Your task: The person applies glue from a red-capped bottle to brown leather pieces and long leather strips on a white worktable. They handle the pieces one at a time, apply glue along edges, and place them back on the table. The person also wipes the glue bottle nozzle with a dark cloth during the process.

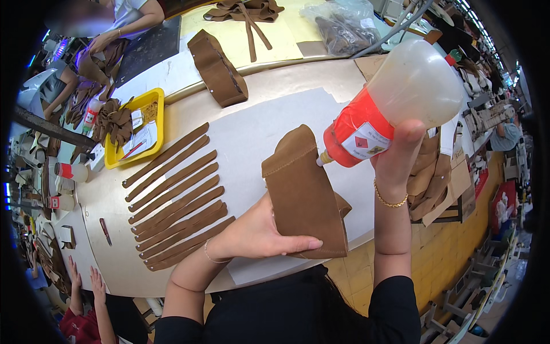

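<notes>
My left hand [260,232] grips a folded piece of brown suede [301,192] from below, holding it up over the table edge. A squeeze bottle [395,103] with a translucent body and an orange-red label is tipped over in my right hand [398,155]. Its nozzle tip touches the upper right edge of the suede piece. White paper [258,132] covers the table under both hands.
Several brown suede strips [175,198] lie in a row on the table at left. A yellow tray [134,129] with papers sits behind them, a stacked brown piece [217,69] farther back. Other people work at the far left and near the lower left corner. More brown pieces [432,178] pile at right.
</notes>
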### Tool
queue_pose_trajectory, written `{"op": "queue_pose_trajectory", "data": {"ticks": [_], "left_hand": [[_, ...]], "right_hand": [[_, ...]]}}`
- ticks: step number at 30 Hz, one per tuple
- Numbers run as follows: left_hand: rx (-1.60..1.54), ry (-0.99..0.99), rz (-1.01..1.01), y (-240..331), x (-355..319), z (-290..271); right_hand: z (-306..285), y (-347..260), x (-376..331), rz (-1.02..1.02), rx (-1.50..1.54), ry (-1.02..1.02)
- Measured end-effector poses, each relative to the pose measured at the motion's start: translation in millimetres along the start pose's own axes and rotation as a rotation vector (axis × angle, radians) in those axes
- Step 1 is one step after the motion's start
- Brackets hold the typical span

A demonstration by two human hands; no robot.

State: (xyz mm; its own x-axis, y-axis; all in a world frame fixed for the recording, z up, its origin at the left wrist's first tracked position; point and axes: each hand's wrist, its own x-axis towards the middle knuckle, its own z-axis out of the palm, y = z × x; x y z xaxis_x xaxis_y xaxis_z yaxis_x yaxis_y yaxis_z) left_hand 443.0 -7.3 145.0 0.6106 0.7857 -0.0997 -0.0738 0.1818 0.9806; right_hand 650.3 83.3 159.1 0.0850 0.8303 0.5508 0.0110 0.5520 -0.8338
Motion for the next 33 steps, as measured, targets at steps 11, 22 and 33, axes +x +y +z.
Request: {"op": "queue_pose_trajectory", "data": {"ticks": [11, 22, 33], "left_hand": [[0.008, 0.037, -0.016, 2.4, 1.7, -2.8], [0.02, 0.071, 0.009, 0.1, 6.3, -6.4], [-0.062, 0.136, 0.044, -2.0, 9.6, -2.7]], "right_hand": [[-5.3, 1.4, -5.0, 0.039, 0.102, -0.02], [-11.9, 0.8, -23.1, 0.154, -0.039, 0.033], [-15.4, -19.0, -29.1, 0.208, 0.101, -0.049]]}}
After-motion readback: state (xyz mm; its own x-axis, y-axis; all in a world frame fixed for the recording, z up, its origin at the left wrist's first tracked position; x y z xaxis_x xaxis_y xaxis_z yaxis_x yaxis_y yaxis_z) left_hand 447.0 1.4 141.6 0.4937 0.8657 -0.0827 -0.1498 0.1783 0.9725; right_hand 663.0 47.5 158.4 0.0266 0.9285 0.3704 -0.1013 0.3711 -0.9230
